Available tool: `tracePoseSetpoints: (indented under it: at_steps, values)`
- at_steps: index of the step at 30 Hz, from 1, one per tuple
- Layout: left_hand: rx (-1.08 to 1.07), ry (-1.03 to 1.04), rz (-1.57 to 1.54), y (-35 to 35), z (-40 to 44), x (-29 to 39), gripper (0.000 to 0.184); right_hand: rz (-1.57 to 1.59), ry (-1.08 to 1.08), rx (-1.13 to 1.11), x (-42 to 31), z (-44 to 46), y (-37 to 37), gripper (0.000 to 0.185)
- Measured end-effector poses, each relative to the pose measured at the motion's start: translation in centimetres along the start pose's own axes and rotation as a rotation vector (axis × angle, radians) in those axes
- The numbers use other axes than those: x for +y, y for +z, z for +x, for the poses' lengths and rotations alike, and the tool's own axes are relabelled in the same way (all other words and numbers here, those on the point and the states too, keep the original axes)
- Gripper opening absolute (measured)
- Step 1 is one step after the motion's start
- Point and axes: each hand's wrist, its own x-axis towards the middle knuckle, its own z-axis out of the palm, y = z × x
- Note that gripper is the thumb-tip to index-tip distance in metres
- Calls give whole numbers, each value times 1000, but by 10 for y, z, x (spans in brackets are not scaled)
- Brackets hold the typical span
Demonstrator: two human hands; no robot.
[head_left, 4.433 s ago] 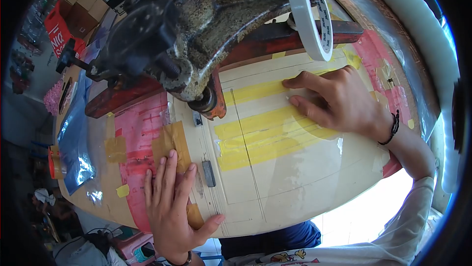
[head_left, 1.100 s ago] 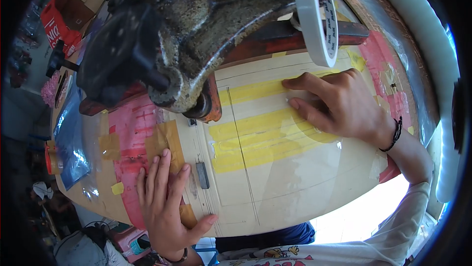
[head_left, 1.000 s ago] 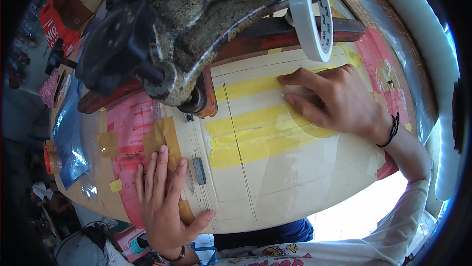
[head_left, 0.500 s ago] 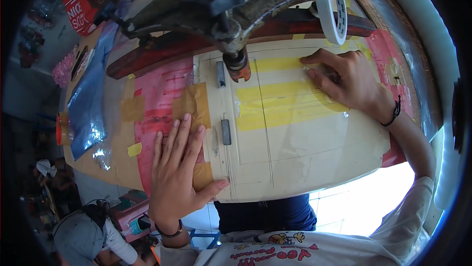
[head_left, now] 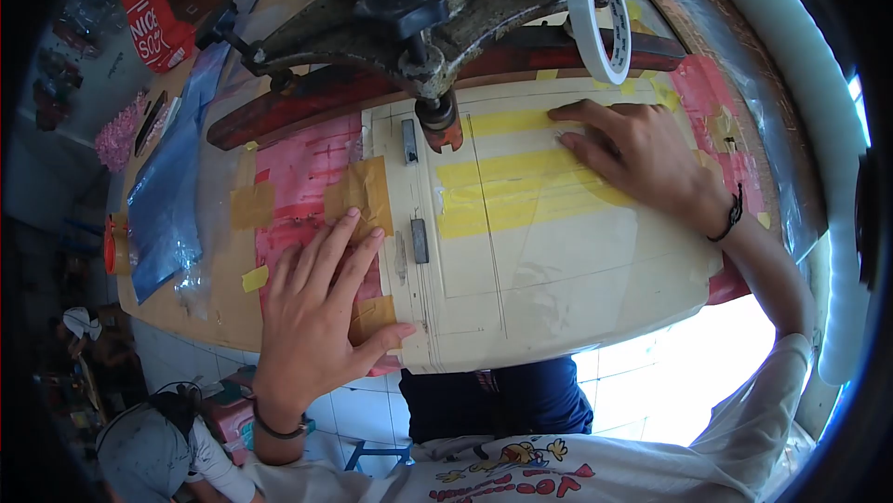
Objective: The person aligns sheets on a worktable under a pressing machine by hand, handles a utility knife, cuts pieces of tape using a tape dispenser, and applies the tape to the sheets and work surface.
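My left hand (head_left: pixel 321 308) lies spread over the pink sheet (head_left: pixel 312 173) and brown tape patches, its thumb reaching onto the cream board (head_left: pixel 558 289). My right hand (head_left: pixel 642 154) rests on the board's right half, thumb and forefinger apart above a yellow tape strip (head_left: pixel 507 122); nothing shows between them. Two small dark bars (head_left: pixel 419 241) lie on the board between the hands. Above it stands a dark metal machine frame (head_left: pixel 437 85) with an orange-tipped foot. A white tape roll (head_left: pixel 595 24) hangs from it at the upper right.
A dark red bar (head_left: pixel 279 112) crosses behind the board. A blue plastic sheet (head_left: pixel 167 215) lies at the left, near a red bag (head_left: pixel 153 24). Another person in a grey cap (head_left: pixel 144 456) is at the lower left. A long white roll (head_left: pixel 800 85) runs along the right.
The camera view has shifted, so the machine appears smaller and higher and more floor shows below. My left hand's wrist has swung slightly left; my right hand keeps its place on the board.
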Motion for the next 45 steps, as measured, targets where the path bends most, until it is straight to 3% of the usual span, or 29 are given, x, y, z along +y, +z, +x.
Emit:
tracePoseSetpoints:
  at_steps: [3,6,9,25,32,45]
  values:
    - [10,111,102,-9,14,-12,83,75,-21,43,3,-1,3,23]
    - [105,127,-130,-2,49,-28,77,118,68,-5,-2,1,-1,23]
    - [119,177,-220,9,75,-36,75,109,6,65,3,-3,5,22]
    - [94,248,-170,16,79,-42,82,134,-52,53,3,-1,4,25]
    - [69,239,-258,24,76,-44,82,150,49,38,0,-2,6,24]
    - [68,244,-255,24,75,-44,83,103,27,27,-2,-3,2,25]
